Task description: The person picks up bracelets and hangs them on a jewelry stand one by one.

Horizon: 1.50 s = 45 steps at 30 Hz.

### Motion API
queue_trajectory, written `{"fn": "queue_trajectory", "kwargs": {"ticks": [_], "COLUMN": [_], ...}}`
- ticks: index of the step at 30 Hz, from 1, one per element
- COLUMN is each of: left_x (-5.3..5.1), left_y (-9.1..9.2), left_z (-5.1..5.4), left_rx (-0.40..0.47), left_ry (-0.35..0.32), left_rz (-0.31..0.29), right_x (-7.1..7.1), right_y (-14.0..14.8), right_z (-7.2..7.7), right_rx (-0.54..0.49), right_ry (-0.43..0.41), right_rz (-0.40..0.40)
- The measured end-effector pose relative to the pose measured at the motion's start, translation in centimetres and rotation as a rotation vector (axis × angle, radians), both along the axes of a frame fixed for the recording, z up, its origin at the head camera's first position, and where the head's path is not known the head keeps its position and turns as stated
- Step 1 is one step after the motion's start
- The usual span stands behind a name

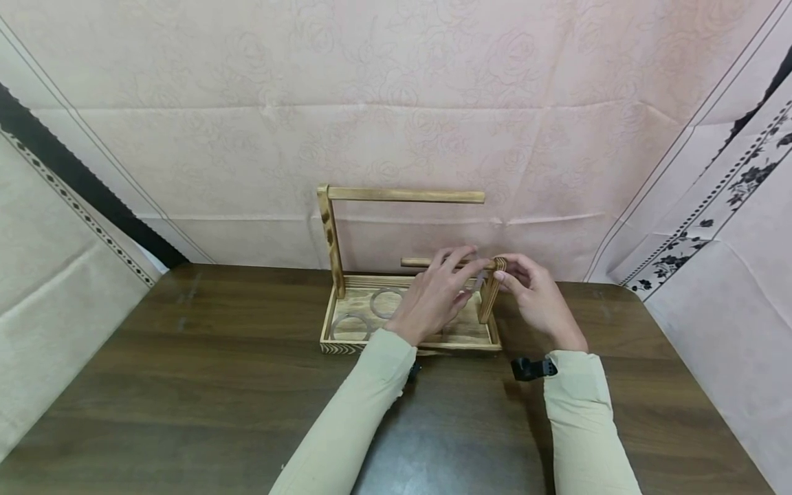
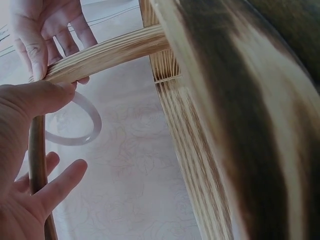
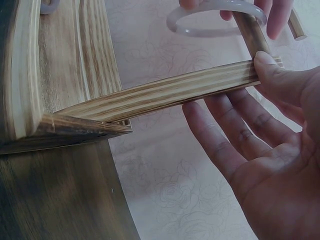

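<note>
A wooden stand has a shallow tray (image 1: 460, 346), a left post (image 1: 332, 237) with a long top bar (image 1: 405, 195), and a shorter right post (image 1: 487, 306) with a round rod (image 1: 414, 262). Around that rod, near the right post, is a pale translucent bangle (image 3: 205, 33). My left hand (image 1: 436, 295) holds the bangle with its fingertips, its other fingers spread about the rod. At the top of the right post, my right hand (image 1: 532, 295) pinches the wood between thumb and fingers. Two bangles, a rear one (image 1: 374, 308) and a front one (image 1: 334, 330), lie in the tray.
The stand is on a dark brown wooden table (image 1: 216, 385). Behind the table hangs a pale pink rose-patterned cloth (image 1: 396, 89). A black device is strapped at my right wrist (image 1: 531, 369).
</note>
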<state>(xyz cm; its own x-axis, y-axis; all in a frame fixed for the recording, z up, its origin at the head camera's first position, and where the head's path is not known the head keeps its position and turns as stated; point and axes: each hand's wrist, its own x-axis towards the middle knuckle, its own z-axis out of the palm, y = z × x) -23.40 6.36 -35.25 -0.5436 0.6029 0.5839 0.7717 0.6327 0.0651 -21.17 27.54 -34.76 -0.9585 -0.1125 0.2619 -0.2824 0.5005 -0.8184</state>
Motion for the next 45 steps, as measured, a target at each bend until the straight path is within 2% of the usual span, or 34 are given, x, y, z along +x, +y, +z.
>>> {"fn": "queue_trajectory", "kwargs": {"ticks": [10, 18, 27, 37, 45], "left_x": [0.2, 0.4, 0.8, 1.5, 1.6], "left_y": [-0.3, -1.1, -2.4, -3.2, -4.2], "left_z": [-0.1, -0.1, 0.0, 0.3, -0.3], "left_rx": [-0.040, -0.034, -0.047, -0.046, -0.045], "left_ry": [0.061, 0.099, 0.182, 0.200, 0.163], "left_rz": [0.011, 0.003, 0.022, -0.044, -0.060], "right_x": [0.1, 0.0, -0.1, -0.1, 0.0], "right_y": [-0.1, -0.1, -0.1, 0.0, -0.1], "right_z": [0.1, 0.0, -0.1, 0.0, -0.1], "right_rx": [-0.003, -0.016, 0.005, 0.013, 0.013], "right_ry": [-0.007, -0.013, -0.005, 0.000, -0.002], "right_rz": [0.003, -0.002, -0.012, -0.012, -0.018]}}
